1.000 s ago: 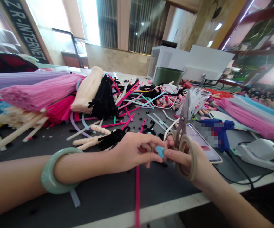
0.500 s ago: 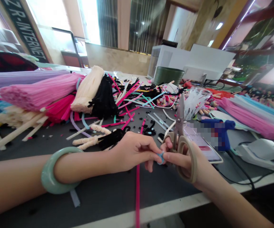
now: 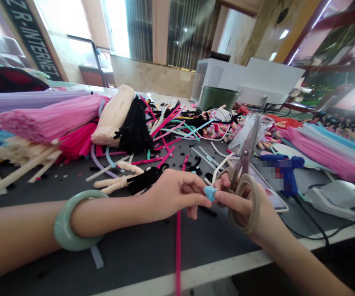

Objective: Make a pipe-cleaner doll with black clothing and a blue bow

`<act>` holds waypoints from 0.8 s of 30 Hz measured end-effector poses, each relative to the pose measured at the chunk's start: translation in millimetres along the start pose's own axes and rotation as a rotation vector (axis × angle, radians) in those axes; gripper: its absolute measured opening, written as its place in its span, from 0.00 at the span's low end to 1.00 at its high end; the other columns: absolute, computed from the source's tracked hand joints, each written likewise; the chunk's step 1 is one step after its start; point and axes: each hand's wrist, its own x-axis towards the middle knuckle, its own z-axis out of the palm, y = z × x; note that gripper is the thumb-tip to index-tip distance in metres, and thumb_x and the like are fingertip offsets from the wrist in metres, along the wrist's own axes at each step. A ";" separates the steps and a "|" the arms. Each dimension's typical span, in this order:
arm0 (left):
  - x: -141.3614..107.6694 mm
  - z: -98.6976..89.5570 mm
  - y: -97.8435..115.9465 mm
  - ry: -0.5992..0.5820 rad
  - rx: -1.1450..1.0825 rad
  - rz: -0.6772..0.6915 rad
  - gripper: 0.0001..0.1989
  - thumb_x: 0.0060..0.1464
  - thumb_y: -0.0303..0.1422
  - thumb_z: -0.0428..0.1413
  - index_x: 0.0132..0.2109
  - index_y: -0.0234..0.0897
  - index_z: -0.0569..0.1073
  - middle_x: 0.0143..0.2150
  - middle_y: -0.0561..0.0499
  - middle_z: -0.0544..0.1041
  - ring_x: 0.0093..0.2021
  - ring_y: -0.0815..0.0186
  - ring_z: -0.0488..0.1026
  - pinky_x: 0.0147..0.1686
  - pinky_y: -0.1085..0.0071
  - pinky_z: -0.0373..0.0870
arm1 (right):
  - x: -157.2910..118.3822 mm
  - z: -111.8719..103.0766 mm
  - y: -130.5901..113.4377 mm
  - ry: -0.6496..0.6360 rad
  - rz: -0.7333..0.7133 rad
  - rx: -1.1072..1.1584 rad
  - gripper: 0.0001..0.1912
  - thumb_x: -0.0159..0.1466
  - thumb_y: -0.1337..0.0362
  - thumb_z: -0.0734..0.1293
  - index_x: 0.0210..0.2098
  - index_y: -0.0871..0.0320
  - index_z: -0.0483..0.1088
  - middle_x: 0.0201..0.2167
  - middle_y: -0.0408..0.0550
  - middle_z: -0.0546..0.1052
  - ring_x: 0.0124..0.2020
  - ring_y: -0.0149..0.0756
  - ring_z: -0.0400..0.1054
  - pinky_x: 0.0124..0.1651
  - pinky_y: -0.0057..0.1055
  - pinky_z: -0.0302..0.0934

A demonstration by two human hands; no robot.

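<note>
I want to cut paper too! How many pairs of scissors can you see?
1. The pair of scissors is in the right hand, with its beige handles around the fingers and blades pointing up. More could be hidden in the messy pile of pipe cleaners.

Scissor blades (image 3: 250,139): bare metal, smooth, with a dull sheen.
Scissor handles (image 3: 257,201): beige plastic, matt and smooth.
Blue piece (image 3: 210,193): soft-looking and matt; the exact material was too small to tell.
Bangle (image 3: 63,234): pale green polished stone or glass, glossy.
Pink pipe cleaners (image 3: 51,119): wire stems under fuzzy, rough pile.
Black pipe cleaners (image 3: 134,127): the same fuzzy pile, with no shine.
Glue gun (image 3: 288,162): blue plastic, smooth, lightly glossy.
Phone (image 3: 271,197): glossy glass screen.
Tabletop (image 3: 134,255): dark grey, matt, and smooth.
</note>
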 end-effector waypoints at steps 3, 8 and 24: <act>-0.1 1.1 0.5 0.008 0.025 -0.011 0.07 0.51 0.30 0.60 0.35 0.29 0.74 0.23 0.53 0.75 0.20 0.73 0.73 0.22 0.79 0.69 | -0.5 0.4 -0.8 0.014 -0.034 -0.056 0.13 0.56 0.65 0.73 0.31 0.55 0.62 0.29 0.38 0.72 0.30 0.28 0.65 0.34 0.26 0.58; 2.2 1.5 1.2 0.049 -0.047 0.037 0.06 0.54 0.30 0.57 0.33 0.30 0.71 0.20 0.55 0.72 0.19 0.73 0.72 0.22 0.78 0.68 | -0.5 2.6 -1.5 0.065 -0.054 -0.180 0.13 0.56 0.63 0.73 0.32 0.55 0.63 0.29 0.40 0.72 0.31 0.29 0.66 0.35 0.27 0.60; 4.5 -5.6 -3.6 0.283 -0.348 0.254 0.02 0.55 0.26 0.54 0.35 0.32 0.67 0.29 0.54 0.74 0.25 0.70 0.75 0.29 0.72 0.72 | -7.6 9.1 -7.3 0.098 -0.182 -0.998 0.14 0.55 0.59 0.69 0.33 0.55 0.59 0.25 0.37 0.62 0.26 0.29 0.56 0.28 0.26 0.55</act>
